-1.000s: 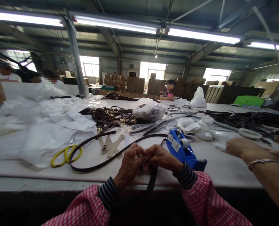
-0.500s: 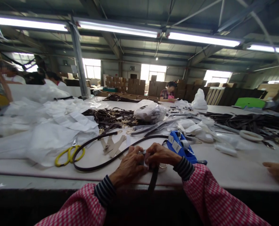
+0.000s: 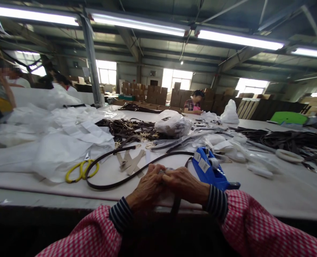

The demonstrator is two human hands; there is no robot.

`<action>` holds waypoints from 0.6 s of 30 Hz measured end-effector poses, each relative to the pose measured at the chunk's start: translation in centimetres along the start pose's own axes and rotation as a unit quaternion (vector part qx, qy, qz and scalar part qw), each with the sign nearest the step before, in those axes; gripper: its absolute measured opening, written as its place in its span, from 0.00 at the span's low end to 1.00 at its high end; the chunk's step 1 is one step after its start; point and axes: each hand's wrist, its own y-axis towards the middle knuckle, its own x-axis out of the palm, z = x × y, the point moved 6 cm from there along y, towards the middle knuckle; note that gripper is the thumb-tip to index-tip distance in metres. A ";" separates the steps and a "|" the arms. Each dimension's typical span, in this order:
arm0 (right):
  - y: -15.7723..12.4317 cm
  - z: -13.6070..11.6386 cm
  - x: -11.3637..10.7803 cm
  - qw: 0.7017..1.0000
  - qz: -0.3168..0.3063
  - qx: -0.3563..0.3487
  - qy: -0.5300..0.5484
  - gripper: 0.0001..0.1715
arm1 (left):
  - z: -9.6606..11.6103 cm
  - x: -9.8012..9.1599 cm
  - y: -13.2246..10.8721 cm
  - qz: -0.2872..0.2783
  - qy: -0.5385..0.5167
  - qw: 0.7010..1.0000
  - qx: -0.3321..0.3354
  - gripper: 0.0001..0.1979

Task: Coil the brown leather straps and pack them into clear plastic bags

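My left hand [image 3: 149, 184] and my right hand [image 3: 187, 182] meet near the table's front edge, fingers closed and pressed against each other. A small pale bit shows between the fingertips; the fingers hide the rest. Below them hangs the end of a dark strap [image 3: 176, 205], over the table edge. A long dark brown strap [image 3: 115, 186] loops across the table behind my hands, with a metal clip at its far end. Just beyond my right hand stands a blue tape dispenser [image 3: 208, 169] with white labels. Left of my hands lie yellow-handled scissors [image 3: 82, 170].
Beige strips [image 3: 131, 161] lie behind my hands. White plastic sheets and bags [image 3: 67, 142] cover the left side. Dark straps with metal clips [image 3: 126, 130] are piled mid-table, beside a filled plastic bag [image 3: 171, 124]. More straps [image 3: 284, 142] lie right. A person [image 3: 194, 103] sits across.
My hands have drawn closer together, the right one turning over the fingertips. The metal piece beneath it is now hidden. Another hand at the right edge has left the view.
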 end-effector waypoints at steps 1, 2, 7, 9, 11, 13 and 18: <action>-0.5 -0.1 0.4 1.000 0.011 0.003 -0.012 0.13 | 0.0 0.0 0.0 0.007 -0.001 1.000 -0.003 0.10; -1.0 -0.2 0.6 1.000 0.021 0.007 -0.019 0.14 | 0.0 0.1 0.0 0.011 0.000 1.000 -0.006 0.10; -2.9 -0.9 0.6 0.998 0.057 0.017 -0.014 0.11 | -0.1 0.4 0.0 0.007 0.017 1.000 -0.002 0.09; -3.9 -1.2 0.9 0.995 0.089 0.033 0.007 0.14 | -0.2 0.2 0.0 -0.003 0.019 1.000 0.003 0.09; -5.0 -1.4 1.8 0.990 0.127 0.060 0.020 0.22 | -0.2 -0.3 0.1 -0.026 0.018 0.999 0.012 0.08; -5.9 -1.6 3.1 0.983 0.160 0.087 0.008 0.30 | -0.2 -0.9 0.2 -0.056 0.017 0.998 0.021 0.06; -6.7 -1.8 5.1 0.963 0.231 0.137 0.004 0.32 | 0.5 -1.7 0.3 -0.078 0.057 0.995 0.015 0.12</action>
